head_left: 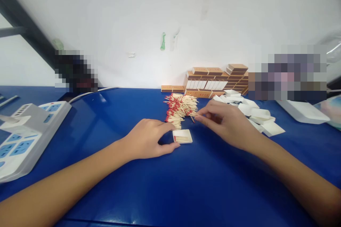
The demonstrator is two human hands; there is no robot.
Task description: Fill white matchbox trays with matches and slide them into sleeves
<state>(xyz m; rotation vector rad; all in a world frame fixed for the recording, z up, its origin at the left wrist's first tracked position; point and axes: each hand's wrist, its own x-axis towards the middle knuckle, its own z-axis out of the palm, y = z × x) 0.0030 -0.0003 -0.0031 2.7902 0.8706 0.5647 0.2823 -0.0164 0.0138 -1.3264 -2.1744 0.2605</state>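
Near the centre of the frame, our left hand (149,138) holds the matchbox tray (189,136) between thumb and finger; just right of it, our right hand (226,122) pinches narrowly at the match pile (181,104).

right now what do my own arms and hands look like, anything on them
Both forearms are bare, with no sleeve in view. The left hand and right hand wear no glove, and I see no ring, watch, bracelet or marking on either.
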